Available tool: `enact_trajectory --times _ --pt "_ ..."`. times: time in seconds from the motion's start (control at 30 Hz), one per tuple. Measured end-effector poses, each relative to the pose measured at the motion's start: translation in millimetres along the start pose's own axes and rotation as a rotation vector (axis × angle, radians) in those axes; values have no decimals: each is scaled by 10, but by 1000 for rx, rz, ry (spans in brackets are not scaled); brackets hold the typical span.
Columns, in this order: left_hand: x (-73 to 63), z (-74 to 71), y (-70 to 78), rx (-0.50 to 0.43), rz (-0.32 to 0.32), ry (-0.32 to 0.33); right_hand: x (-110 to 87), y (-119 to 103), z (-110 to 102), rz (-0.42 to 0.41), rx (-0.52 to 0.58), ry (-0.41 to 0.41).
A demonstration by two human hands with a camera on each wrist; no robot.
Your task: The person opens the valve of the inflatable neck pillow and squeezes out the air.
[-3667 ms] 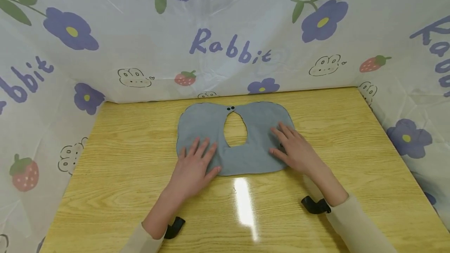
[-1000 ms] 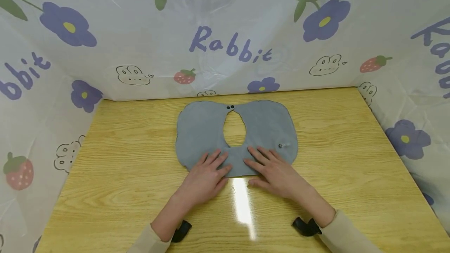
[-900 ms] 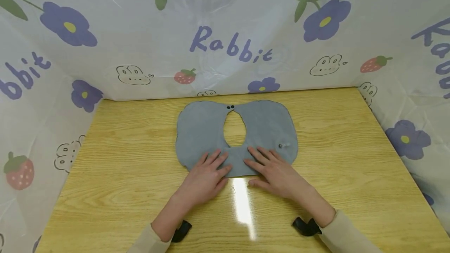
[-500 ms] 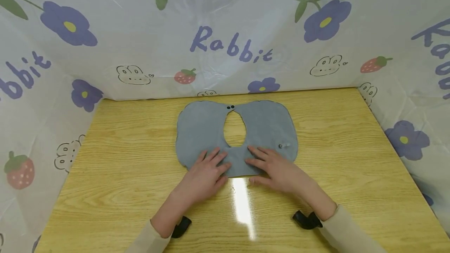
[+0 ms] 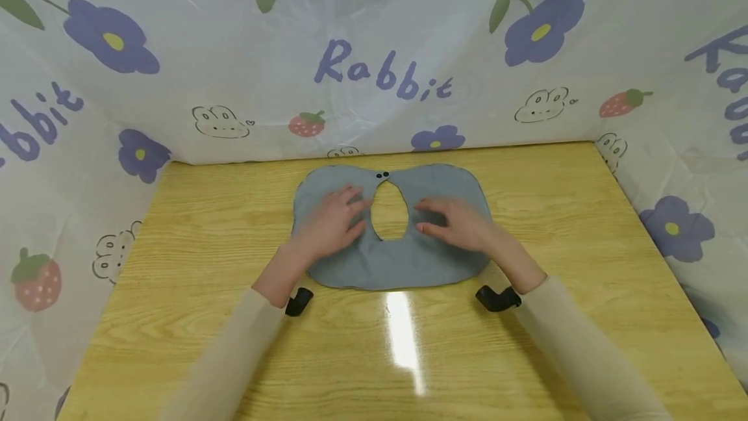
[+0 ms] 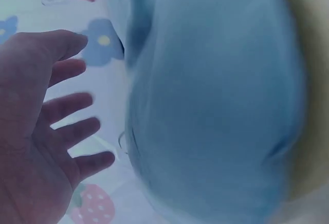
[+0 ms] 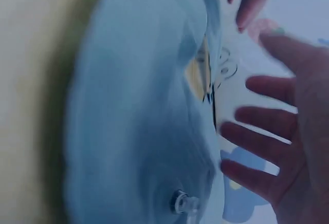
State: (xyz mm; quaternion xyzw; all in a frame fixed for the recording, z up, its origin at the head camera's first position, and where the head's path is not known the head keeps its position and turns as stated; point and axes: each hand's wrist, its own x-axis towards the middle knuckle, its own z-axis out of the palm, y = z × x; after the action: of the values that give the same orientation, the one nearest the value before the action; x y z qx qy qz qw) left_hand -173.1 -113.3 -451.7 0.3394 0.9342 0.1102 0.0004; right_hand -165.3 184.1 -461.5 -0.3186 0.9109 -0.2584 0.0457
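A grey-blue inflatable neck pillow (image 5: 391,266) lies flat on the wooden table, its oval opening in the middle. Two dark snap buttons (image 5: 382,175) join its ends at the far side. Over the pillow's left half hovers my left hand (image 5: 330,223), slightly blurred, fingers spread and holding nothing. My right hand (image 5: 461,223) is above the right half with its fingers loosely bent. Both wrist views show the fingers extended; the left ones stand apart from the fabric. A clear air valve (image 7: 184,203) shows in the right wrist view; in the head view the right hand hides it.
The wood-grain table (image 5: 222,213) extends around the pillow, with a bright light reflection in front. A printed white sheet (image 5: 380,18) walls off the back and both sides. Black curved pieces (image 5: 498,298) sit at both wrists.
Both hands have lifted off the pillow's near edge and moved forward over its two halves. Earlier they lay farther apart on it, then came together at the near edge.
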Motion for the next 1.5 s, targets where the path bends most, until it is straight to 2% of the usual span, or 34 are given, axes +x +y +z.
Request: enact_trajectory --times 0.13,0.23,0.4,0.57,0.7,1.23,1.5 --pt "231 -45 -177 86 -111 -57 242 90 -60 38 -131 13" --pt "342 -38 -276 116 -184 -123 399 167 -58 69 -211 -3" --pt "434 -4 -366 103 -236 -186 576 275 -7 156 -306 -13" --pt "480 32 -385 104 -242 -188 627 336 57 238 -354 -21" --pt "498 58 -387 110 -247 -189 620 352 95 270 -410 -51" --pt "518 127 -395 93 -269 -228 630 396 140 290 -441 -112" --pt "528 147 -411 79 -263 -218 606 439 161 292 -400 -90"
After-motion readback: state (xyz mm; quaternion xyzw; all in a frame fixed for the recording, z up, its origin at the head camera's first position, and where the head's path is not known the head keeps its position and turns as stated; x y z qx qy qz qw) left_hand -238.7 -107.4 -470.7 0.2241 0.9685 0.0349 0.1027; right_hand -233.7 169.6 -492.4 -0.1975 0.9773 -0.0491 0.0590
